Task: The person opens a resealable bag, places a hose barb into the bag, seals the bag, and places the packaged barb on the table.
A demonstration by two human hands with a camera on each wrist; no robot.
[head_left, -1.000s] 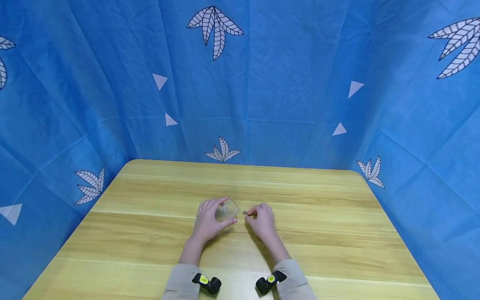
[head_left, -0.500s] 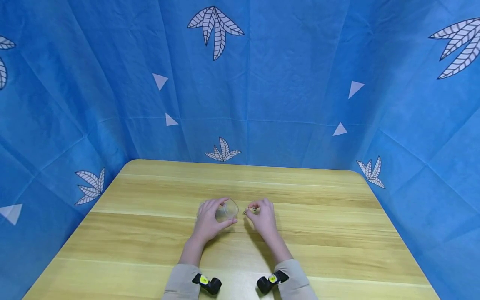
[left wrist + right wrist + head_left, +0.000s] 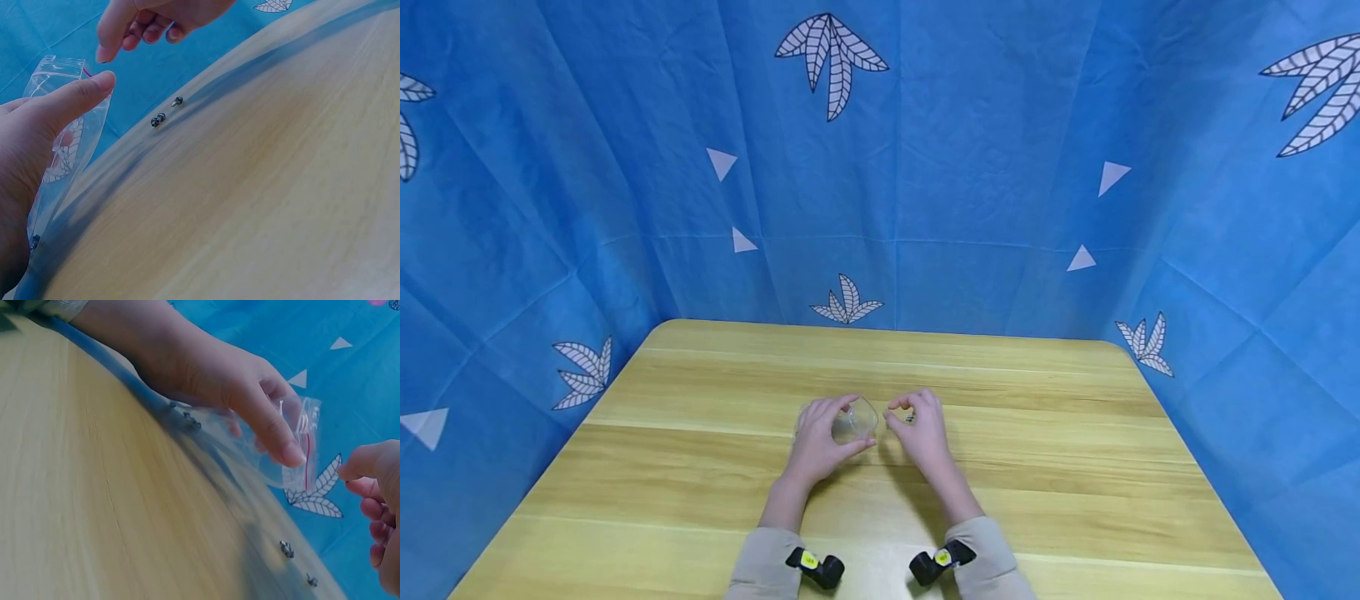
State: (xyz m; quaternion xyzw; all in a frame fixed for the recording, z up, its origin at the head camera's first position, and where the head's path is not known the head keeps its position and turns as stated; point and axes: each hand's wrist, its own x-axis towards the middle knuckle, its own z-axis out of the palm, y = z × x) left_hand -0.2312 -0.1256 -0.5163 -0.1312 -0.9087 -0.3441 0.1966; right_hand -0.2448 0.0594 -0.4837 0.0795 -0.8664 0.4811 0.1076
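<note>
My left hand (image 3: 820, 442) grips a clear zip-lock bag (image 3: 310, 447) with a red line along its mouth, thumb and fingers spreading it so the mouth faces right. A few small metal screws (image 3: 192, 422) lie low in the bag. To the right of the mouth, my right hand (image 3: 922, 427) is raised over the table, thumb and index finger pinched together. A tiny dark tip shows between those fingertips (image 3: 350, 470); it looks like a screw, mostly hidden. On the table below lie loose screws (image 3: 158, 119), with another screw (image 3: 178, 101) slightly apart.
The wood-grain table (image 3: 1037, 467) extends around both hands. A blue cloth (image 3: 985, 167) with white leaf prints hangs behind it and at both sides. Black wrist cameras (image 3: 816, 569) are strapped over the beige sleeves (image 3: 763, 567).
My right hand has lifted from the loose screws and shifted slightly left toward the bag's mouth, fingertips pinched. My left hand and the bag stay where they were.
</note>
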